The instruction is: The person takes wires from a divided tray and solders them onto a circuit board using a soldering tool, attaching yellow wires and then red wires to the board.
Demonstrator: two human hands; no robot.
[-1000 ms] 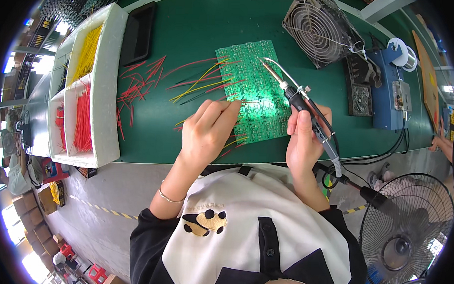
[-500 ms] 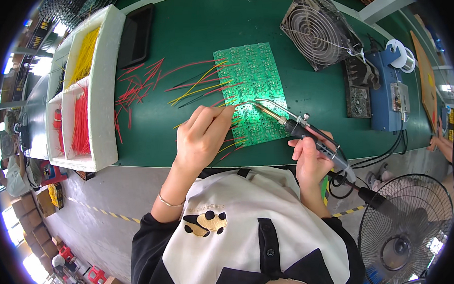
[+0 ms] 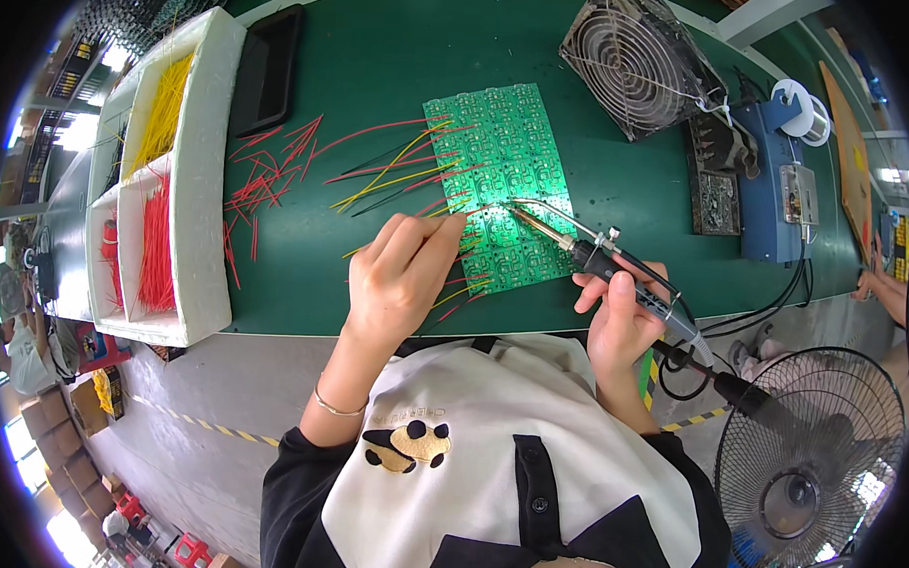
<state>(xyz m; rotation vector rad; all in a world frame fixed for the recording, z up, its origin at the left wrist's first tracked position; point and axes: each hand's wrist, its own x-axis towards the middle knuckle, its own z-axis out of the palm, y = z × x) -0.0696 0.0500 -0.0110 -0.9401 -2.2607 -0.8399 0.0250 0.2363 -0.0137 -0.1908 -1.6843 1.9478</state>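
Note:
A green circuit board panel (image 3: 525, 136) lies on the table, with red, yellow and black wires (image 3: 388, 182) sticking out from its left side. Over the board's left edge, my left hand (image 3: 400, 272) is closed in a pinch on a thin red wire whose end points onto the board. My right hand (image 3: 622, 315) grips a soldering iron (image 3: 630, 285) with a thin metal solder guide tube fixed along it. The iron's tip and the tube's end meet at the board, just right of my left fingertips. The exact joint is too small to make out.
Loose red wires (image 3: 268, 182) lie left of the board. Beyond them stands a white foam box (image 3: 208, 175) with yellow and red wires, beside a black tray (image 3: 269, 72). A square fan (image 3: 632, 65), a blue solder feeder (image 3: 773, 185) and a standing fan (image 3: 804, 466) are on the right.
Almost nothing differs. The whole view has shifted very slightly; both hands keep their places, with the iron's tip still at the board.

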